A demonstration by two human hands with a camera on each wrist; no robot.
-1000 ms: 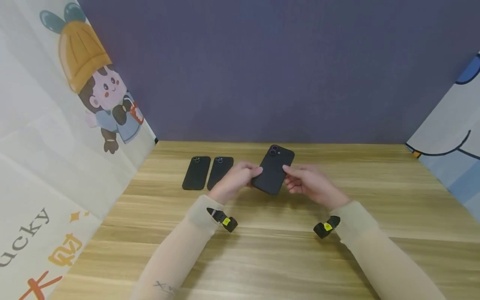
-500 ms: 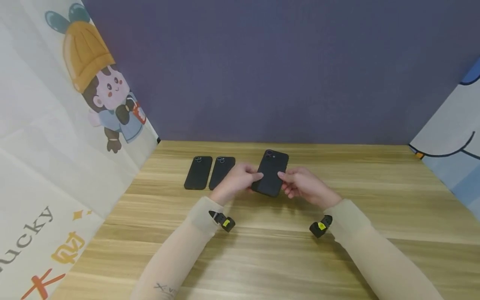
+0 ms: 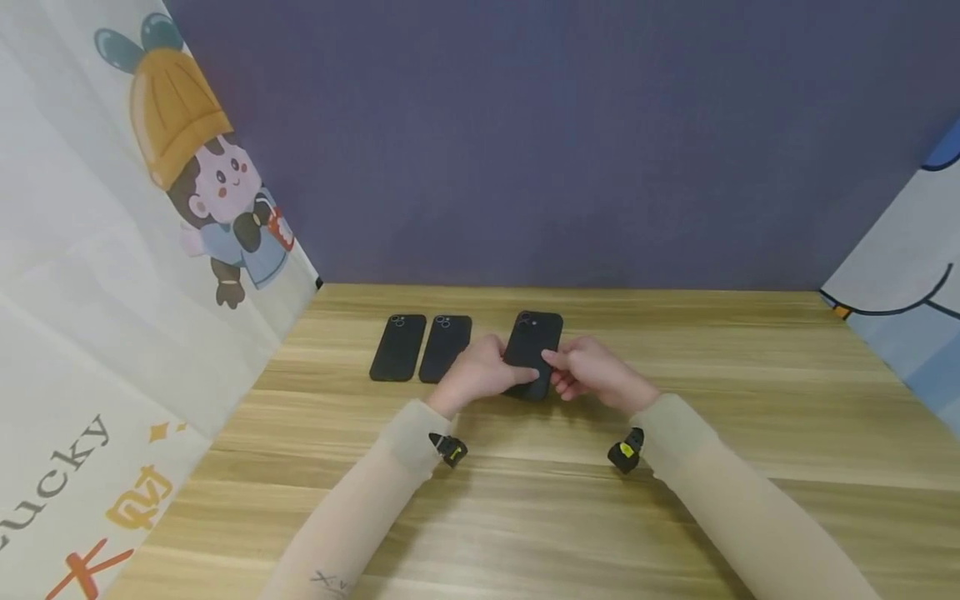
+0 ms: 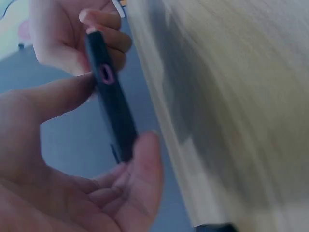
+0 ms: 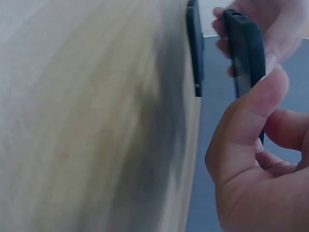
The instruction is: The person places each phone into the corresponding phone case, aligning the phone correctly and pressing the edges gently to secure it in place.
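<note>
A black phone [image 3: 531, 337], camera side up, is held above the table between both hands. My left hand [image 3: 480, 372] grips its left side and lower end, thumb lying across the back. On the right edge, my right hand [image 3: 596, 377] pinches the phone between thumb and curled fingers. In the left wrist view the phone's bottom edge [image 4: 115, 106] shows a pink-rimmed port. A gap separates the held phone [image 5: 246, 50] from the table in the right wrist view. Two similar black phones lie to the left, one outermost [image 3: 397, 348] and one [image 3: 444, 348] partly behind my left hand.
The wood-grain table [image 3: 555, 517] ends at a dark blue-grey panel [image 3: 562, 150] at the back. A white sheet with a cartoon figure [image 3: 217, 183] hangs at the left. Another printed sheet [image 3: 892, 258] stands at the right.
Both hands have carried the phone left and slightly toward me, nearer the two lying phones. It has turned straighter, and my left thumb reaches farther across its back.
</note>
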